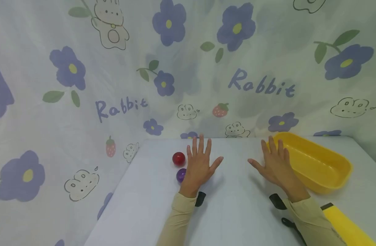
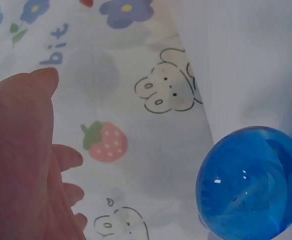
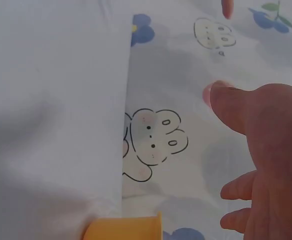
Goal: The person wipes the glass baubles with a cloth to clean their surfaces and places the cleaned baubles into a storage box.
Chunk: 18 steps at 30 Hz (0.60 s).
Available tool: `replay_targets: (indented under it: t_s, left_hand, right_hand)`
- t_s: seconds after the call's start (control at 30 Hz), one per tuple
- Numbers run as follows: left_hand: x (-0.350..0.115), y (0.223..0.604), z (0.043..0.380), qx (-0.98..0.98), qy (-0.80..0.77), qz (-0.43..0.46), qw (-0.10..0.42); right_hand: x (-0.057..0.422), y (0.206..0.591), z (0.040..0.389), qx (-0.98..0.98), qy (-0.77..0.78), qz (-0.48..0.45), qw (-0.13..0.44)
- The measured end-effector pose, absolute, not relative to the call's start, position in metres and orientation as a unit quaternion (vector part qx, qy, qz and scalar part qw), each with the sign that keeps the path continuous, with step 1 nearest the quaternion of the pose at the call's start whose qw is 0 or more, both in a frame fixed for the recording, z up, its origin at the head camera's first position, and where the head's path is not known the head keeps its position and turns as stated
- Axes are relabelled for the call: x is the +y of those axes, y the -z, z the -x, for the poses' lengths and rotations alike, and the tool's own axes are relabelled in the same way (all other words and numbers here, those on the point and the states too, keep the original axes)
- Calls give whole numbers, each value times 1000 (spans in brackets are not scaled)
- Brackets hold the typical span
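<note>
My left hand (image 1: 199,167) is held over the white table with its fingers spread and nothing in it. Just left of it lie a glossy red ball (image 1: 178,159) and a purple ball (image 1: 180,175), the latter partly covered by the hand. The left wrist view has a see-through ball (image 2: 251,185) that looks blue, apart from the thumb and fingers. My right hand (image 1: 277,165), also spread and holding nothing, overlaps the near left side of a yellow basin (image 1: 321,184) in the head view. A corner of that basin shows low in the right wrist view.
Near my right sleeve lie a thin black object (image 1: 288,222) and a long yellow object with a dark end (image 1: 347,223). A curtain (image 1: 194,68) printed with flowers and rabbits hangs behind the table (image 1: 237,212) and along its left side.
</note>
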<state>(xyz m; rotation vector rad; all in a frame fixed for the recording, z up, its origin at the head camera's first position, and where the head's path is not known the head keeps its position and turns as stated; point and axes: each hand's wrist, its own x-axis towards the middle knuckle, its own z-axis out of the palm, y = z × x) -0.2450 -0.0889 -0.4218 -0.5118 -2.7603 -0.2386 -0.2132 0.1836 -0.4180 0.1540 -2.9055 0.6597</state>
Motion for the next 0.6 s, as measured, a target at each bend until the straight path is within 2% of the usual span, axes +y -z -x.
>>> replay_targets:
  t_s: [0.4, 0.5, 0.6]
  left_hand:
    - [-80, 420, 241, -952, 163, 228, 125]
    - [-77, 418, 241, -936, 231, 251, 91]
    - [-71, 416, 239, -913, 310, 262, 34]
  right_hand:
    - [196, 405, 210, -957, -269, -67, 82]
    - [206, 396, 201, -943, -319, -68, 62]
    - [222, 391, 188, -932, -356, -49, 44]
